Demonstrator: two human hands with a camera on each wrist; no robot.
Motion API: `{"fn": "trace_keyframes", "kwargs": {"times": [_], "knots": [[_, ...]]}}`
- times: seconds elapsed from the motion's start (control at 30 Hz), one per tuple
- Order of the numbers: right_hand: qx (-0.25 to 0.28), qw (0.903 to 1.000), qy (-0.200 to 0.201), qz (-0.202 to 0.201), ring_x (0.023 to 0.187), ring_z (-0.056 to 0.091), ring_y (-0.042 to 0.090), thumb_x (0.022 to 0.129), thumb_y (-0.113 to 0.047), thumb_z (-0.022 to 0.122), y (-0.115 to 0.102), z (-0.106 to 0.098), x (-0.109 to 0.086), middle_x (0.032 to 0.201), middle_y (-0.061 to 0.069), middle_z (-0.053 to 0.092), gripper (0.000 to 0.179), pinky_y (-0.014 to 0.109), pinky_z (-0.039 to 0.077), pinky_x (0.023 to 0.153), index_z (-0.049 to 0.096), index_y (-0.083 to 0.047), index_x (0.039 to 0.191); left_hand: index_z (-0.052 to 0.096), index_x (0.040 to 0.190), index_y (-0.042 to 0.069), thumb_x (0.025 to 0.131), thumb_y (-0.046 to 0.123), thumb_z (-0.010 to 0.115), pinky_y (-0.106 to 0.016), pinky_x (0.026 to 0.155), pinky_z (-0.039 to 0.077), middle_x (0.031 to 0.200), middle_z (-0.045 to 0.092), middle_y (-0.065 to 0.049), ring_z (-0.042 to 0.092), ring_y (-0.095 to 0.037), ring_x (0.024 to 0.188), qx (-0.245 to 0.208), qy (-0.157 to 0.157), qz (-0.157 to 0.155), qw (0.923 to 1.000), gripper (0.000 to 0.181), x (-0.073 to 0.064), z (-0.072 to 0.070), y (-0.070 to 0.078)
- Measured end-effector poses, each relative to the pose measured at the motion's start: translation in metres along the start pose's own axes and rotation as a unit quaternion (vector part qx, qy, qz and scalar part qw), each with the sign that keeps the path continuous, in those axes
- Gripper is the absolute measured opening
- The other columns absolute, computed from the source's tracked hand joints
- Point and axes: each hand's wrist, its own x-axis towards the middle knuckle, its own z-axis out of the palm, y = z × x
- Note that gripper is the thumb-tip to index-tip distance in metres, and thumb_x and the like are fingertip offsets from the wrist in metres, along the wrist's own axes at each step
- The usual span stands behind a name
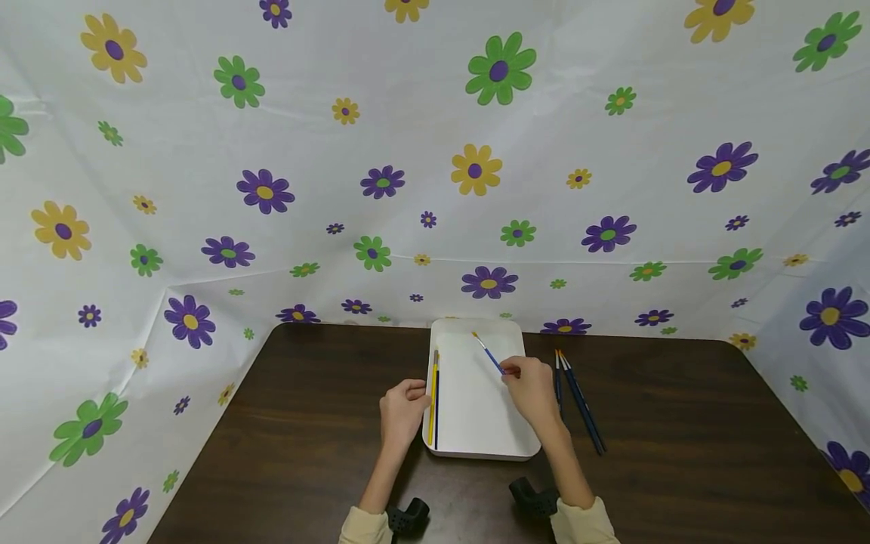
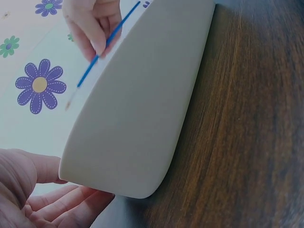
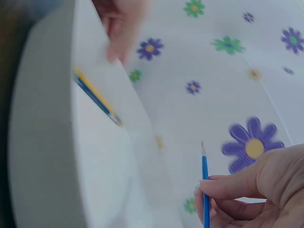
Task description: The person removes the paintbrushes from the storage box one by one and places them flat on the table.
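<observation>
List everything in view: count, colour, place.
Sheet: 1, white, flowered, background
Table: 1, dark brown, before the sheet
Tray: 1, white, on table
Yellow brush: 1, yellow, tray's left side
Navy brush: 1, navy, beside it
Held brush: 1, blue, over tray
Loose brushes: at least 2, dark, right of tray
Wrist devices: 2, black, at wrists
Sleeves: 2, cream, forearms
Left hand: 1, bare, gripping tray's edge
Right hand: 1, bare, pinching held brush

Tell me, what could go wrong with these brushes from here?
The thin blue brush pinched in the right hand could slip. If the left hand, gripping the tray, tugs it, the two brushes lying inside might roll. The dark brushes beside the tray could get nudged by the nearby right arm.
</observation>
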Motion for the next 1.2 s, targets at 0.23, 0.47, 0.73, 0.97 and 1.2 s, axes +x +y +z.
{"fn": "trace_keyframes", "kwargs": {"times": [0.23,0.47,0.73,0.97,1.2], "knots": [[0.001,0.9994,0.025,0.023,0.083,0.071,0.037,0.087,0.011,0.072,0.018,-0.031,0.004,0.088,0.023,0.074,0.012,0.049,0.058,0.074,0.075,0.012,0.099,0.078,0.106,0.0,0.084,0.005,0.076,-0.048,0.077,0.059,0.092,0.078,-0.011,0.075,-0.029,0.088,-0.002,-0.002,0.005,1.0,0.023,0.0,-0.001,-0.001],[-0.004,0.998,0.034,0.053,0.086,0.071,0.04,0.089,0.008,0.072,0.035,-0.053,0.004,0.093,0.025,0.074,0.012,0.051,0.057,0.076,0.075,0.012,0.1,0.078,0.105,0.0,0.084,0.005,0.076,-0.047,0.077,0.059,0.091,0.078,-0.011,0.075,-0.028,0.088,0.001,0.0,0.009,1.0,0.022,-0.001,0.0,-0.002],[-0.023,0.9968,0.046,0.061,0.088,0.07,0.044,0.09,0.006,0.072,0.049,-0.071,0.002,0.091,0.025,0.074,0.015,0.059,0.05,0.083,0.073,0.014,0.102,0.078,0.105,0.0,0.084,0.005,0.076,-0.046,0.076,0.059,0.091,0.078,-0.011,0.075,-0.028,0.087,0.0,0.0,0.011,0.9999,0.021,0.0,0.0,-0.003],[-0.035,0.9938,0.044,0.096,0.09,0.068,0.045,0.092,0.003,0.071,0.065,-0.082,0.001,0.092,0.025,0.074,0.017,0.058,0.047,0.084,0.072,0.014,0.104,0.079,0.104,0.001,0.084,0.005,0.076,-0.046,0.076,0.059,0.091,0.078,-0.01,0.075,-0.027,0.088,0.001,0.0,0.011,0.9999,0.021,0.0,0.0,-0.004],[-0.039,0.9917,0.048,0.112,0.091,0.067,0.047,0.093,0.003,0.07,0.076,-0.087,0.0,0.093,0.027,0.074,0.017,0.058,0.046,0.084,0.071,0.015,0.106,0.079,0.104,0.001,0.083,0.005,0.077,-0.046,0.076,0.059,0.091,0.079,-0.01,0.075,-0.027,0.089,0.002,0.0,0.014,0.9999,0.021,0.001,0.001,-0.004]]}}
